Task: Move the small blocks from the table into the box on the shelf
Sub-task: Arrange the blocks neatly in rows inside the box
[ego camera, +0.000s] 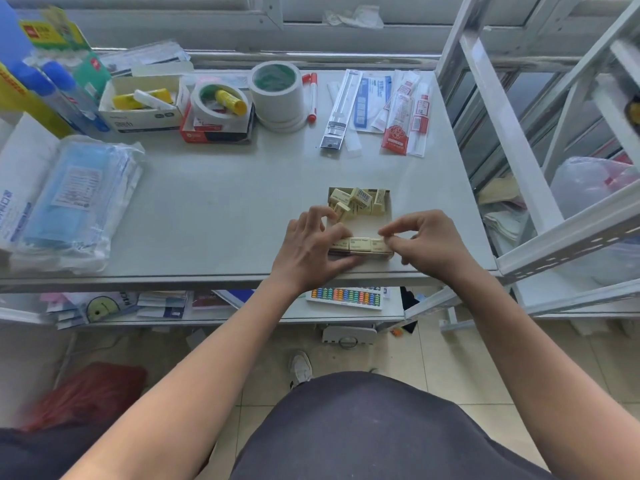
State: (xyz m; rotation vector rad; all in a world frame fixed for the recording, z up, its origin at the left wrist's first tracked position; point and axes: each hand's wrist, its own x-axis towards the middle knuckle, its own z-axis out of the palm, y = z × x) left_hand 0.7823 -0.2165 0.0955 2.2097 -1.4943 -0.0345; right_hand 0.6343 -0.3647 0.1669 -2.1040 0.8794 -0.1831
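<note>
Close to the front edge of the shelf surface (225,202), near its right corner, curled fingers (337,233) of the left hand (311,247) grip the left end of a row of small blocks (360,244). The right hand (429,244) pinches the row's right end between thumb and forefinger. That row lies across the near end of a shallow box (388,211). Loose small blocks (356,200), cream with printed wrappers, lie heaped at the box's far end. Toward the back edge stand a big white tape roll (277,95), a red marker (312,97) just beside it, and packaged pens (405,116). Blue packets (76,192) lie along the left edge. A coloured abacus (346,296) sits on the shelf below.
</note>
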